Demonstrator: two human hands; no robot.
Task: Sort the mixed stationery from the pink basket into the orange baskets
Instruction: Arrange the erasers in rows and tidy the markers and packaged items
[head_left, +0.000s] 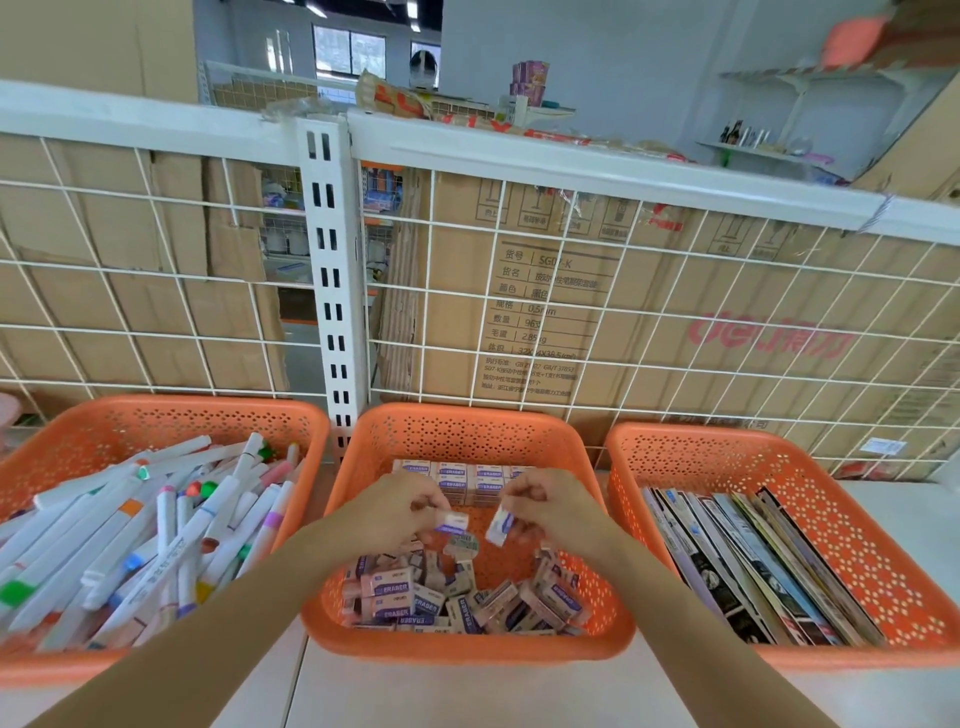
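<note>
Sorting step, erasers. The left hand (400, 512) and the right hand (550, 506) hang side by side over the middle orange basket (467, 649). The left hand's fingers are curled and pinch an eraser (451, 521). The right hand's fingers pinch a second eraser (500, 526), tilted on end.

Below the hands and nearer the person lies a loose heap of erasers (457, 597), with a bare patch of basket floor between the heap and the hands. Just beyond the fingertips stands a neat stacked row of erasers (457, 480) against the far wall.

The step appears to be placing the two held pieces. It would be done well by turning each flat, label up, then setting it against the row rather than dropping it on the heap. Each should be let go low so that the row is not knocked over.

Outward of the left hand, the left orange basket (156, 410) holds markers (156, 530). Outward of the right hand, the right orange basket (779, 436) holds booklets (753, 561) on edge.

Far beyond the left hand, a pink edge (8, 415) shows at the border of the view; whether it is the pink basket cannot be told. Behind everything stand a wire grid (623, 312) and cartons (519, 291).
</note>
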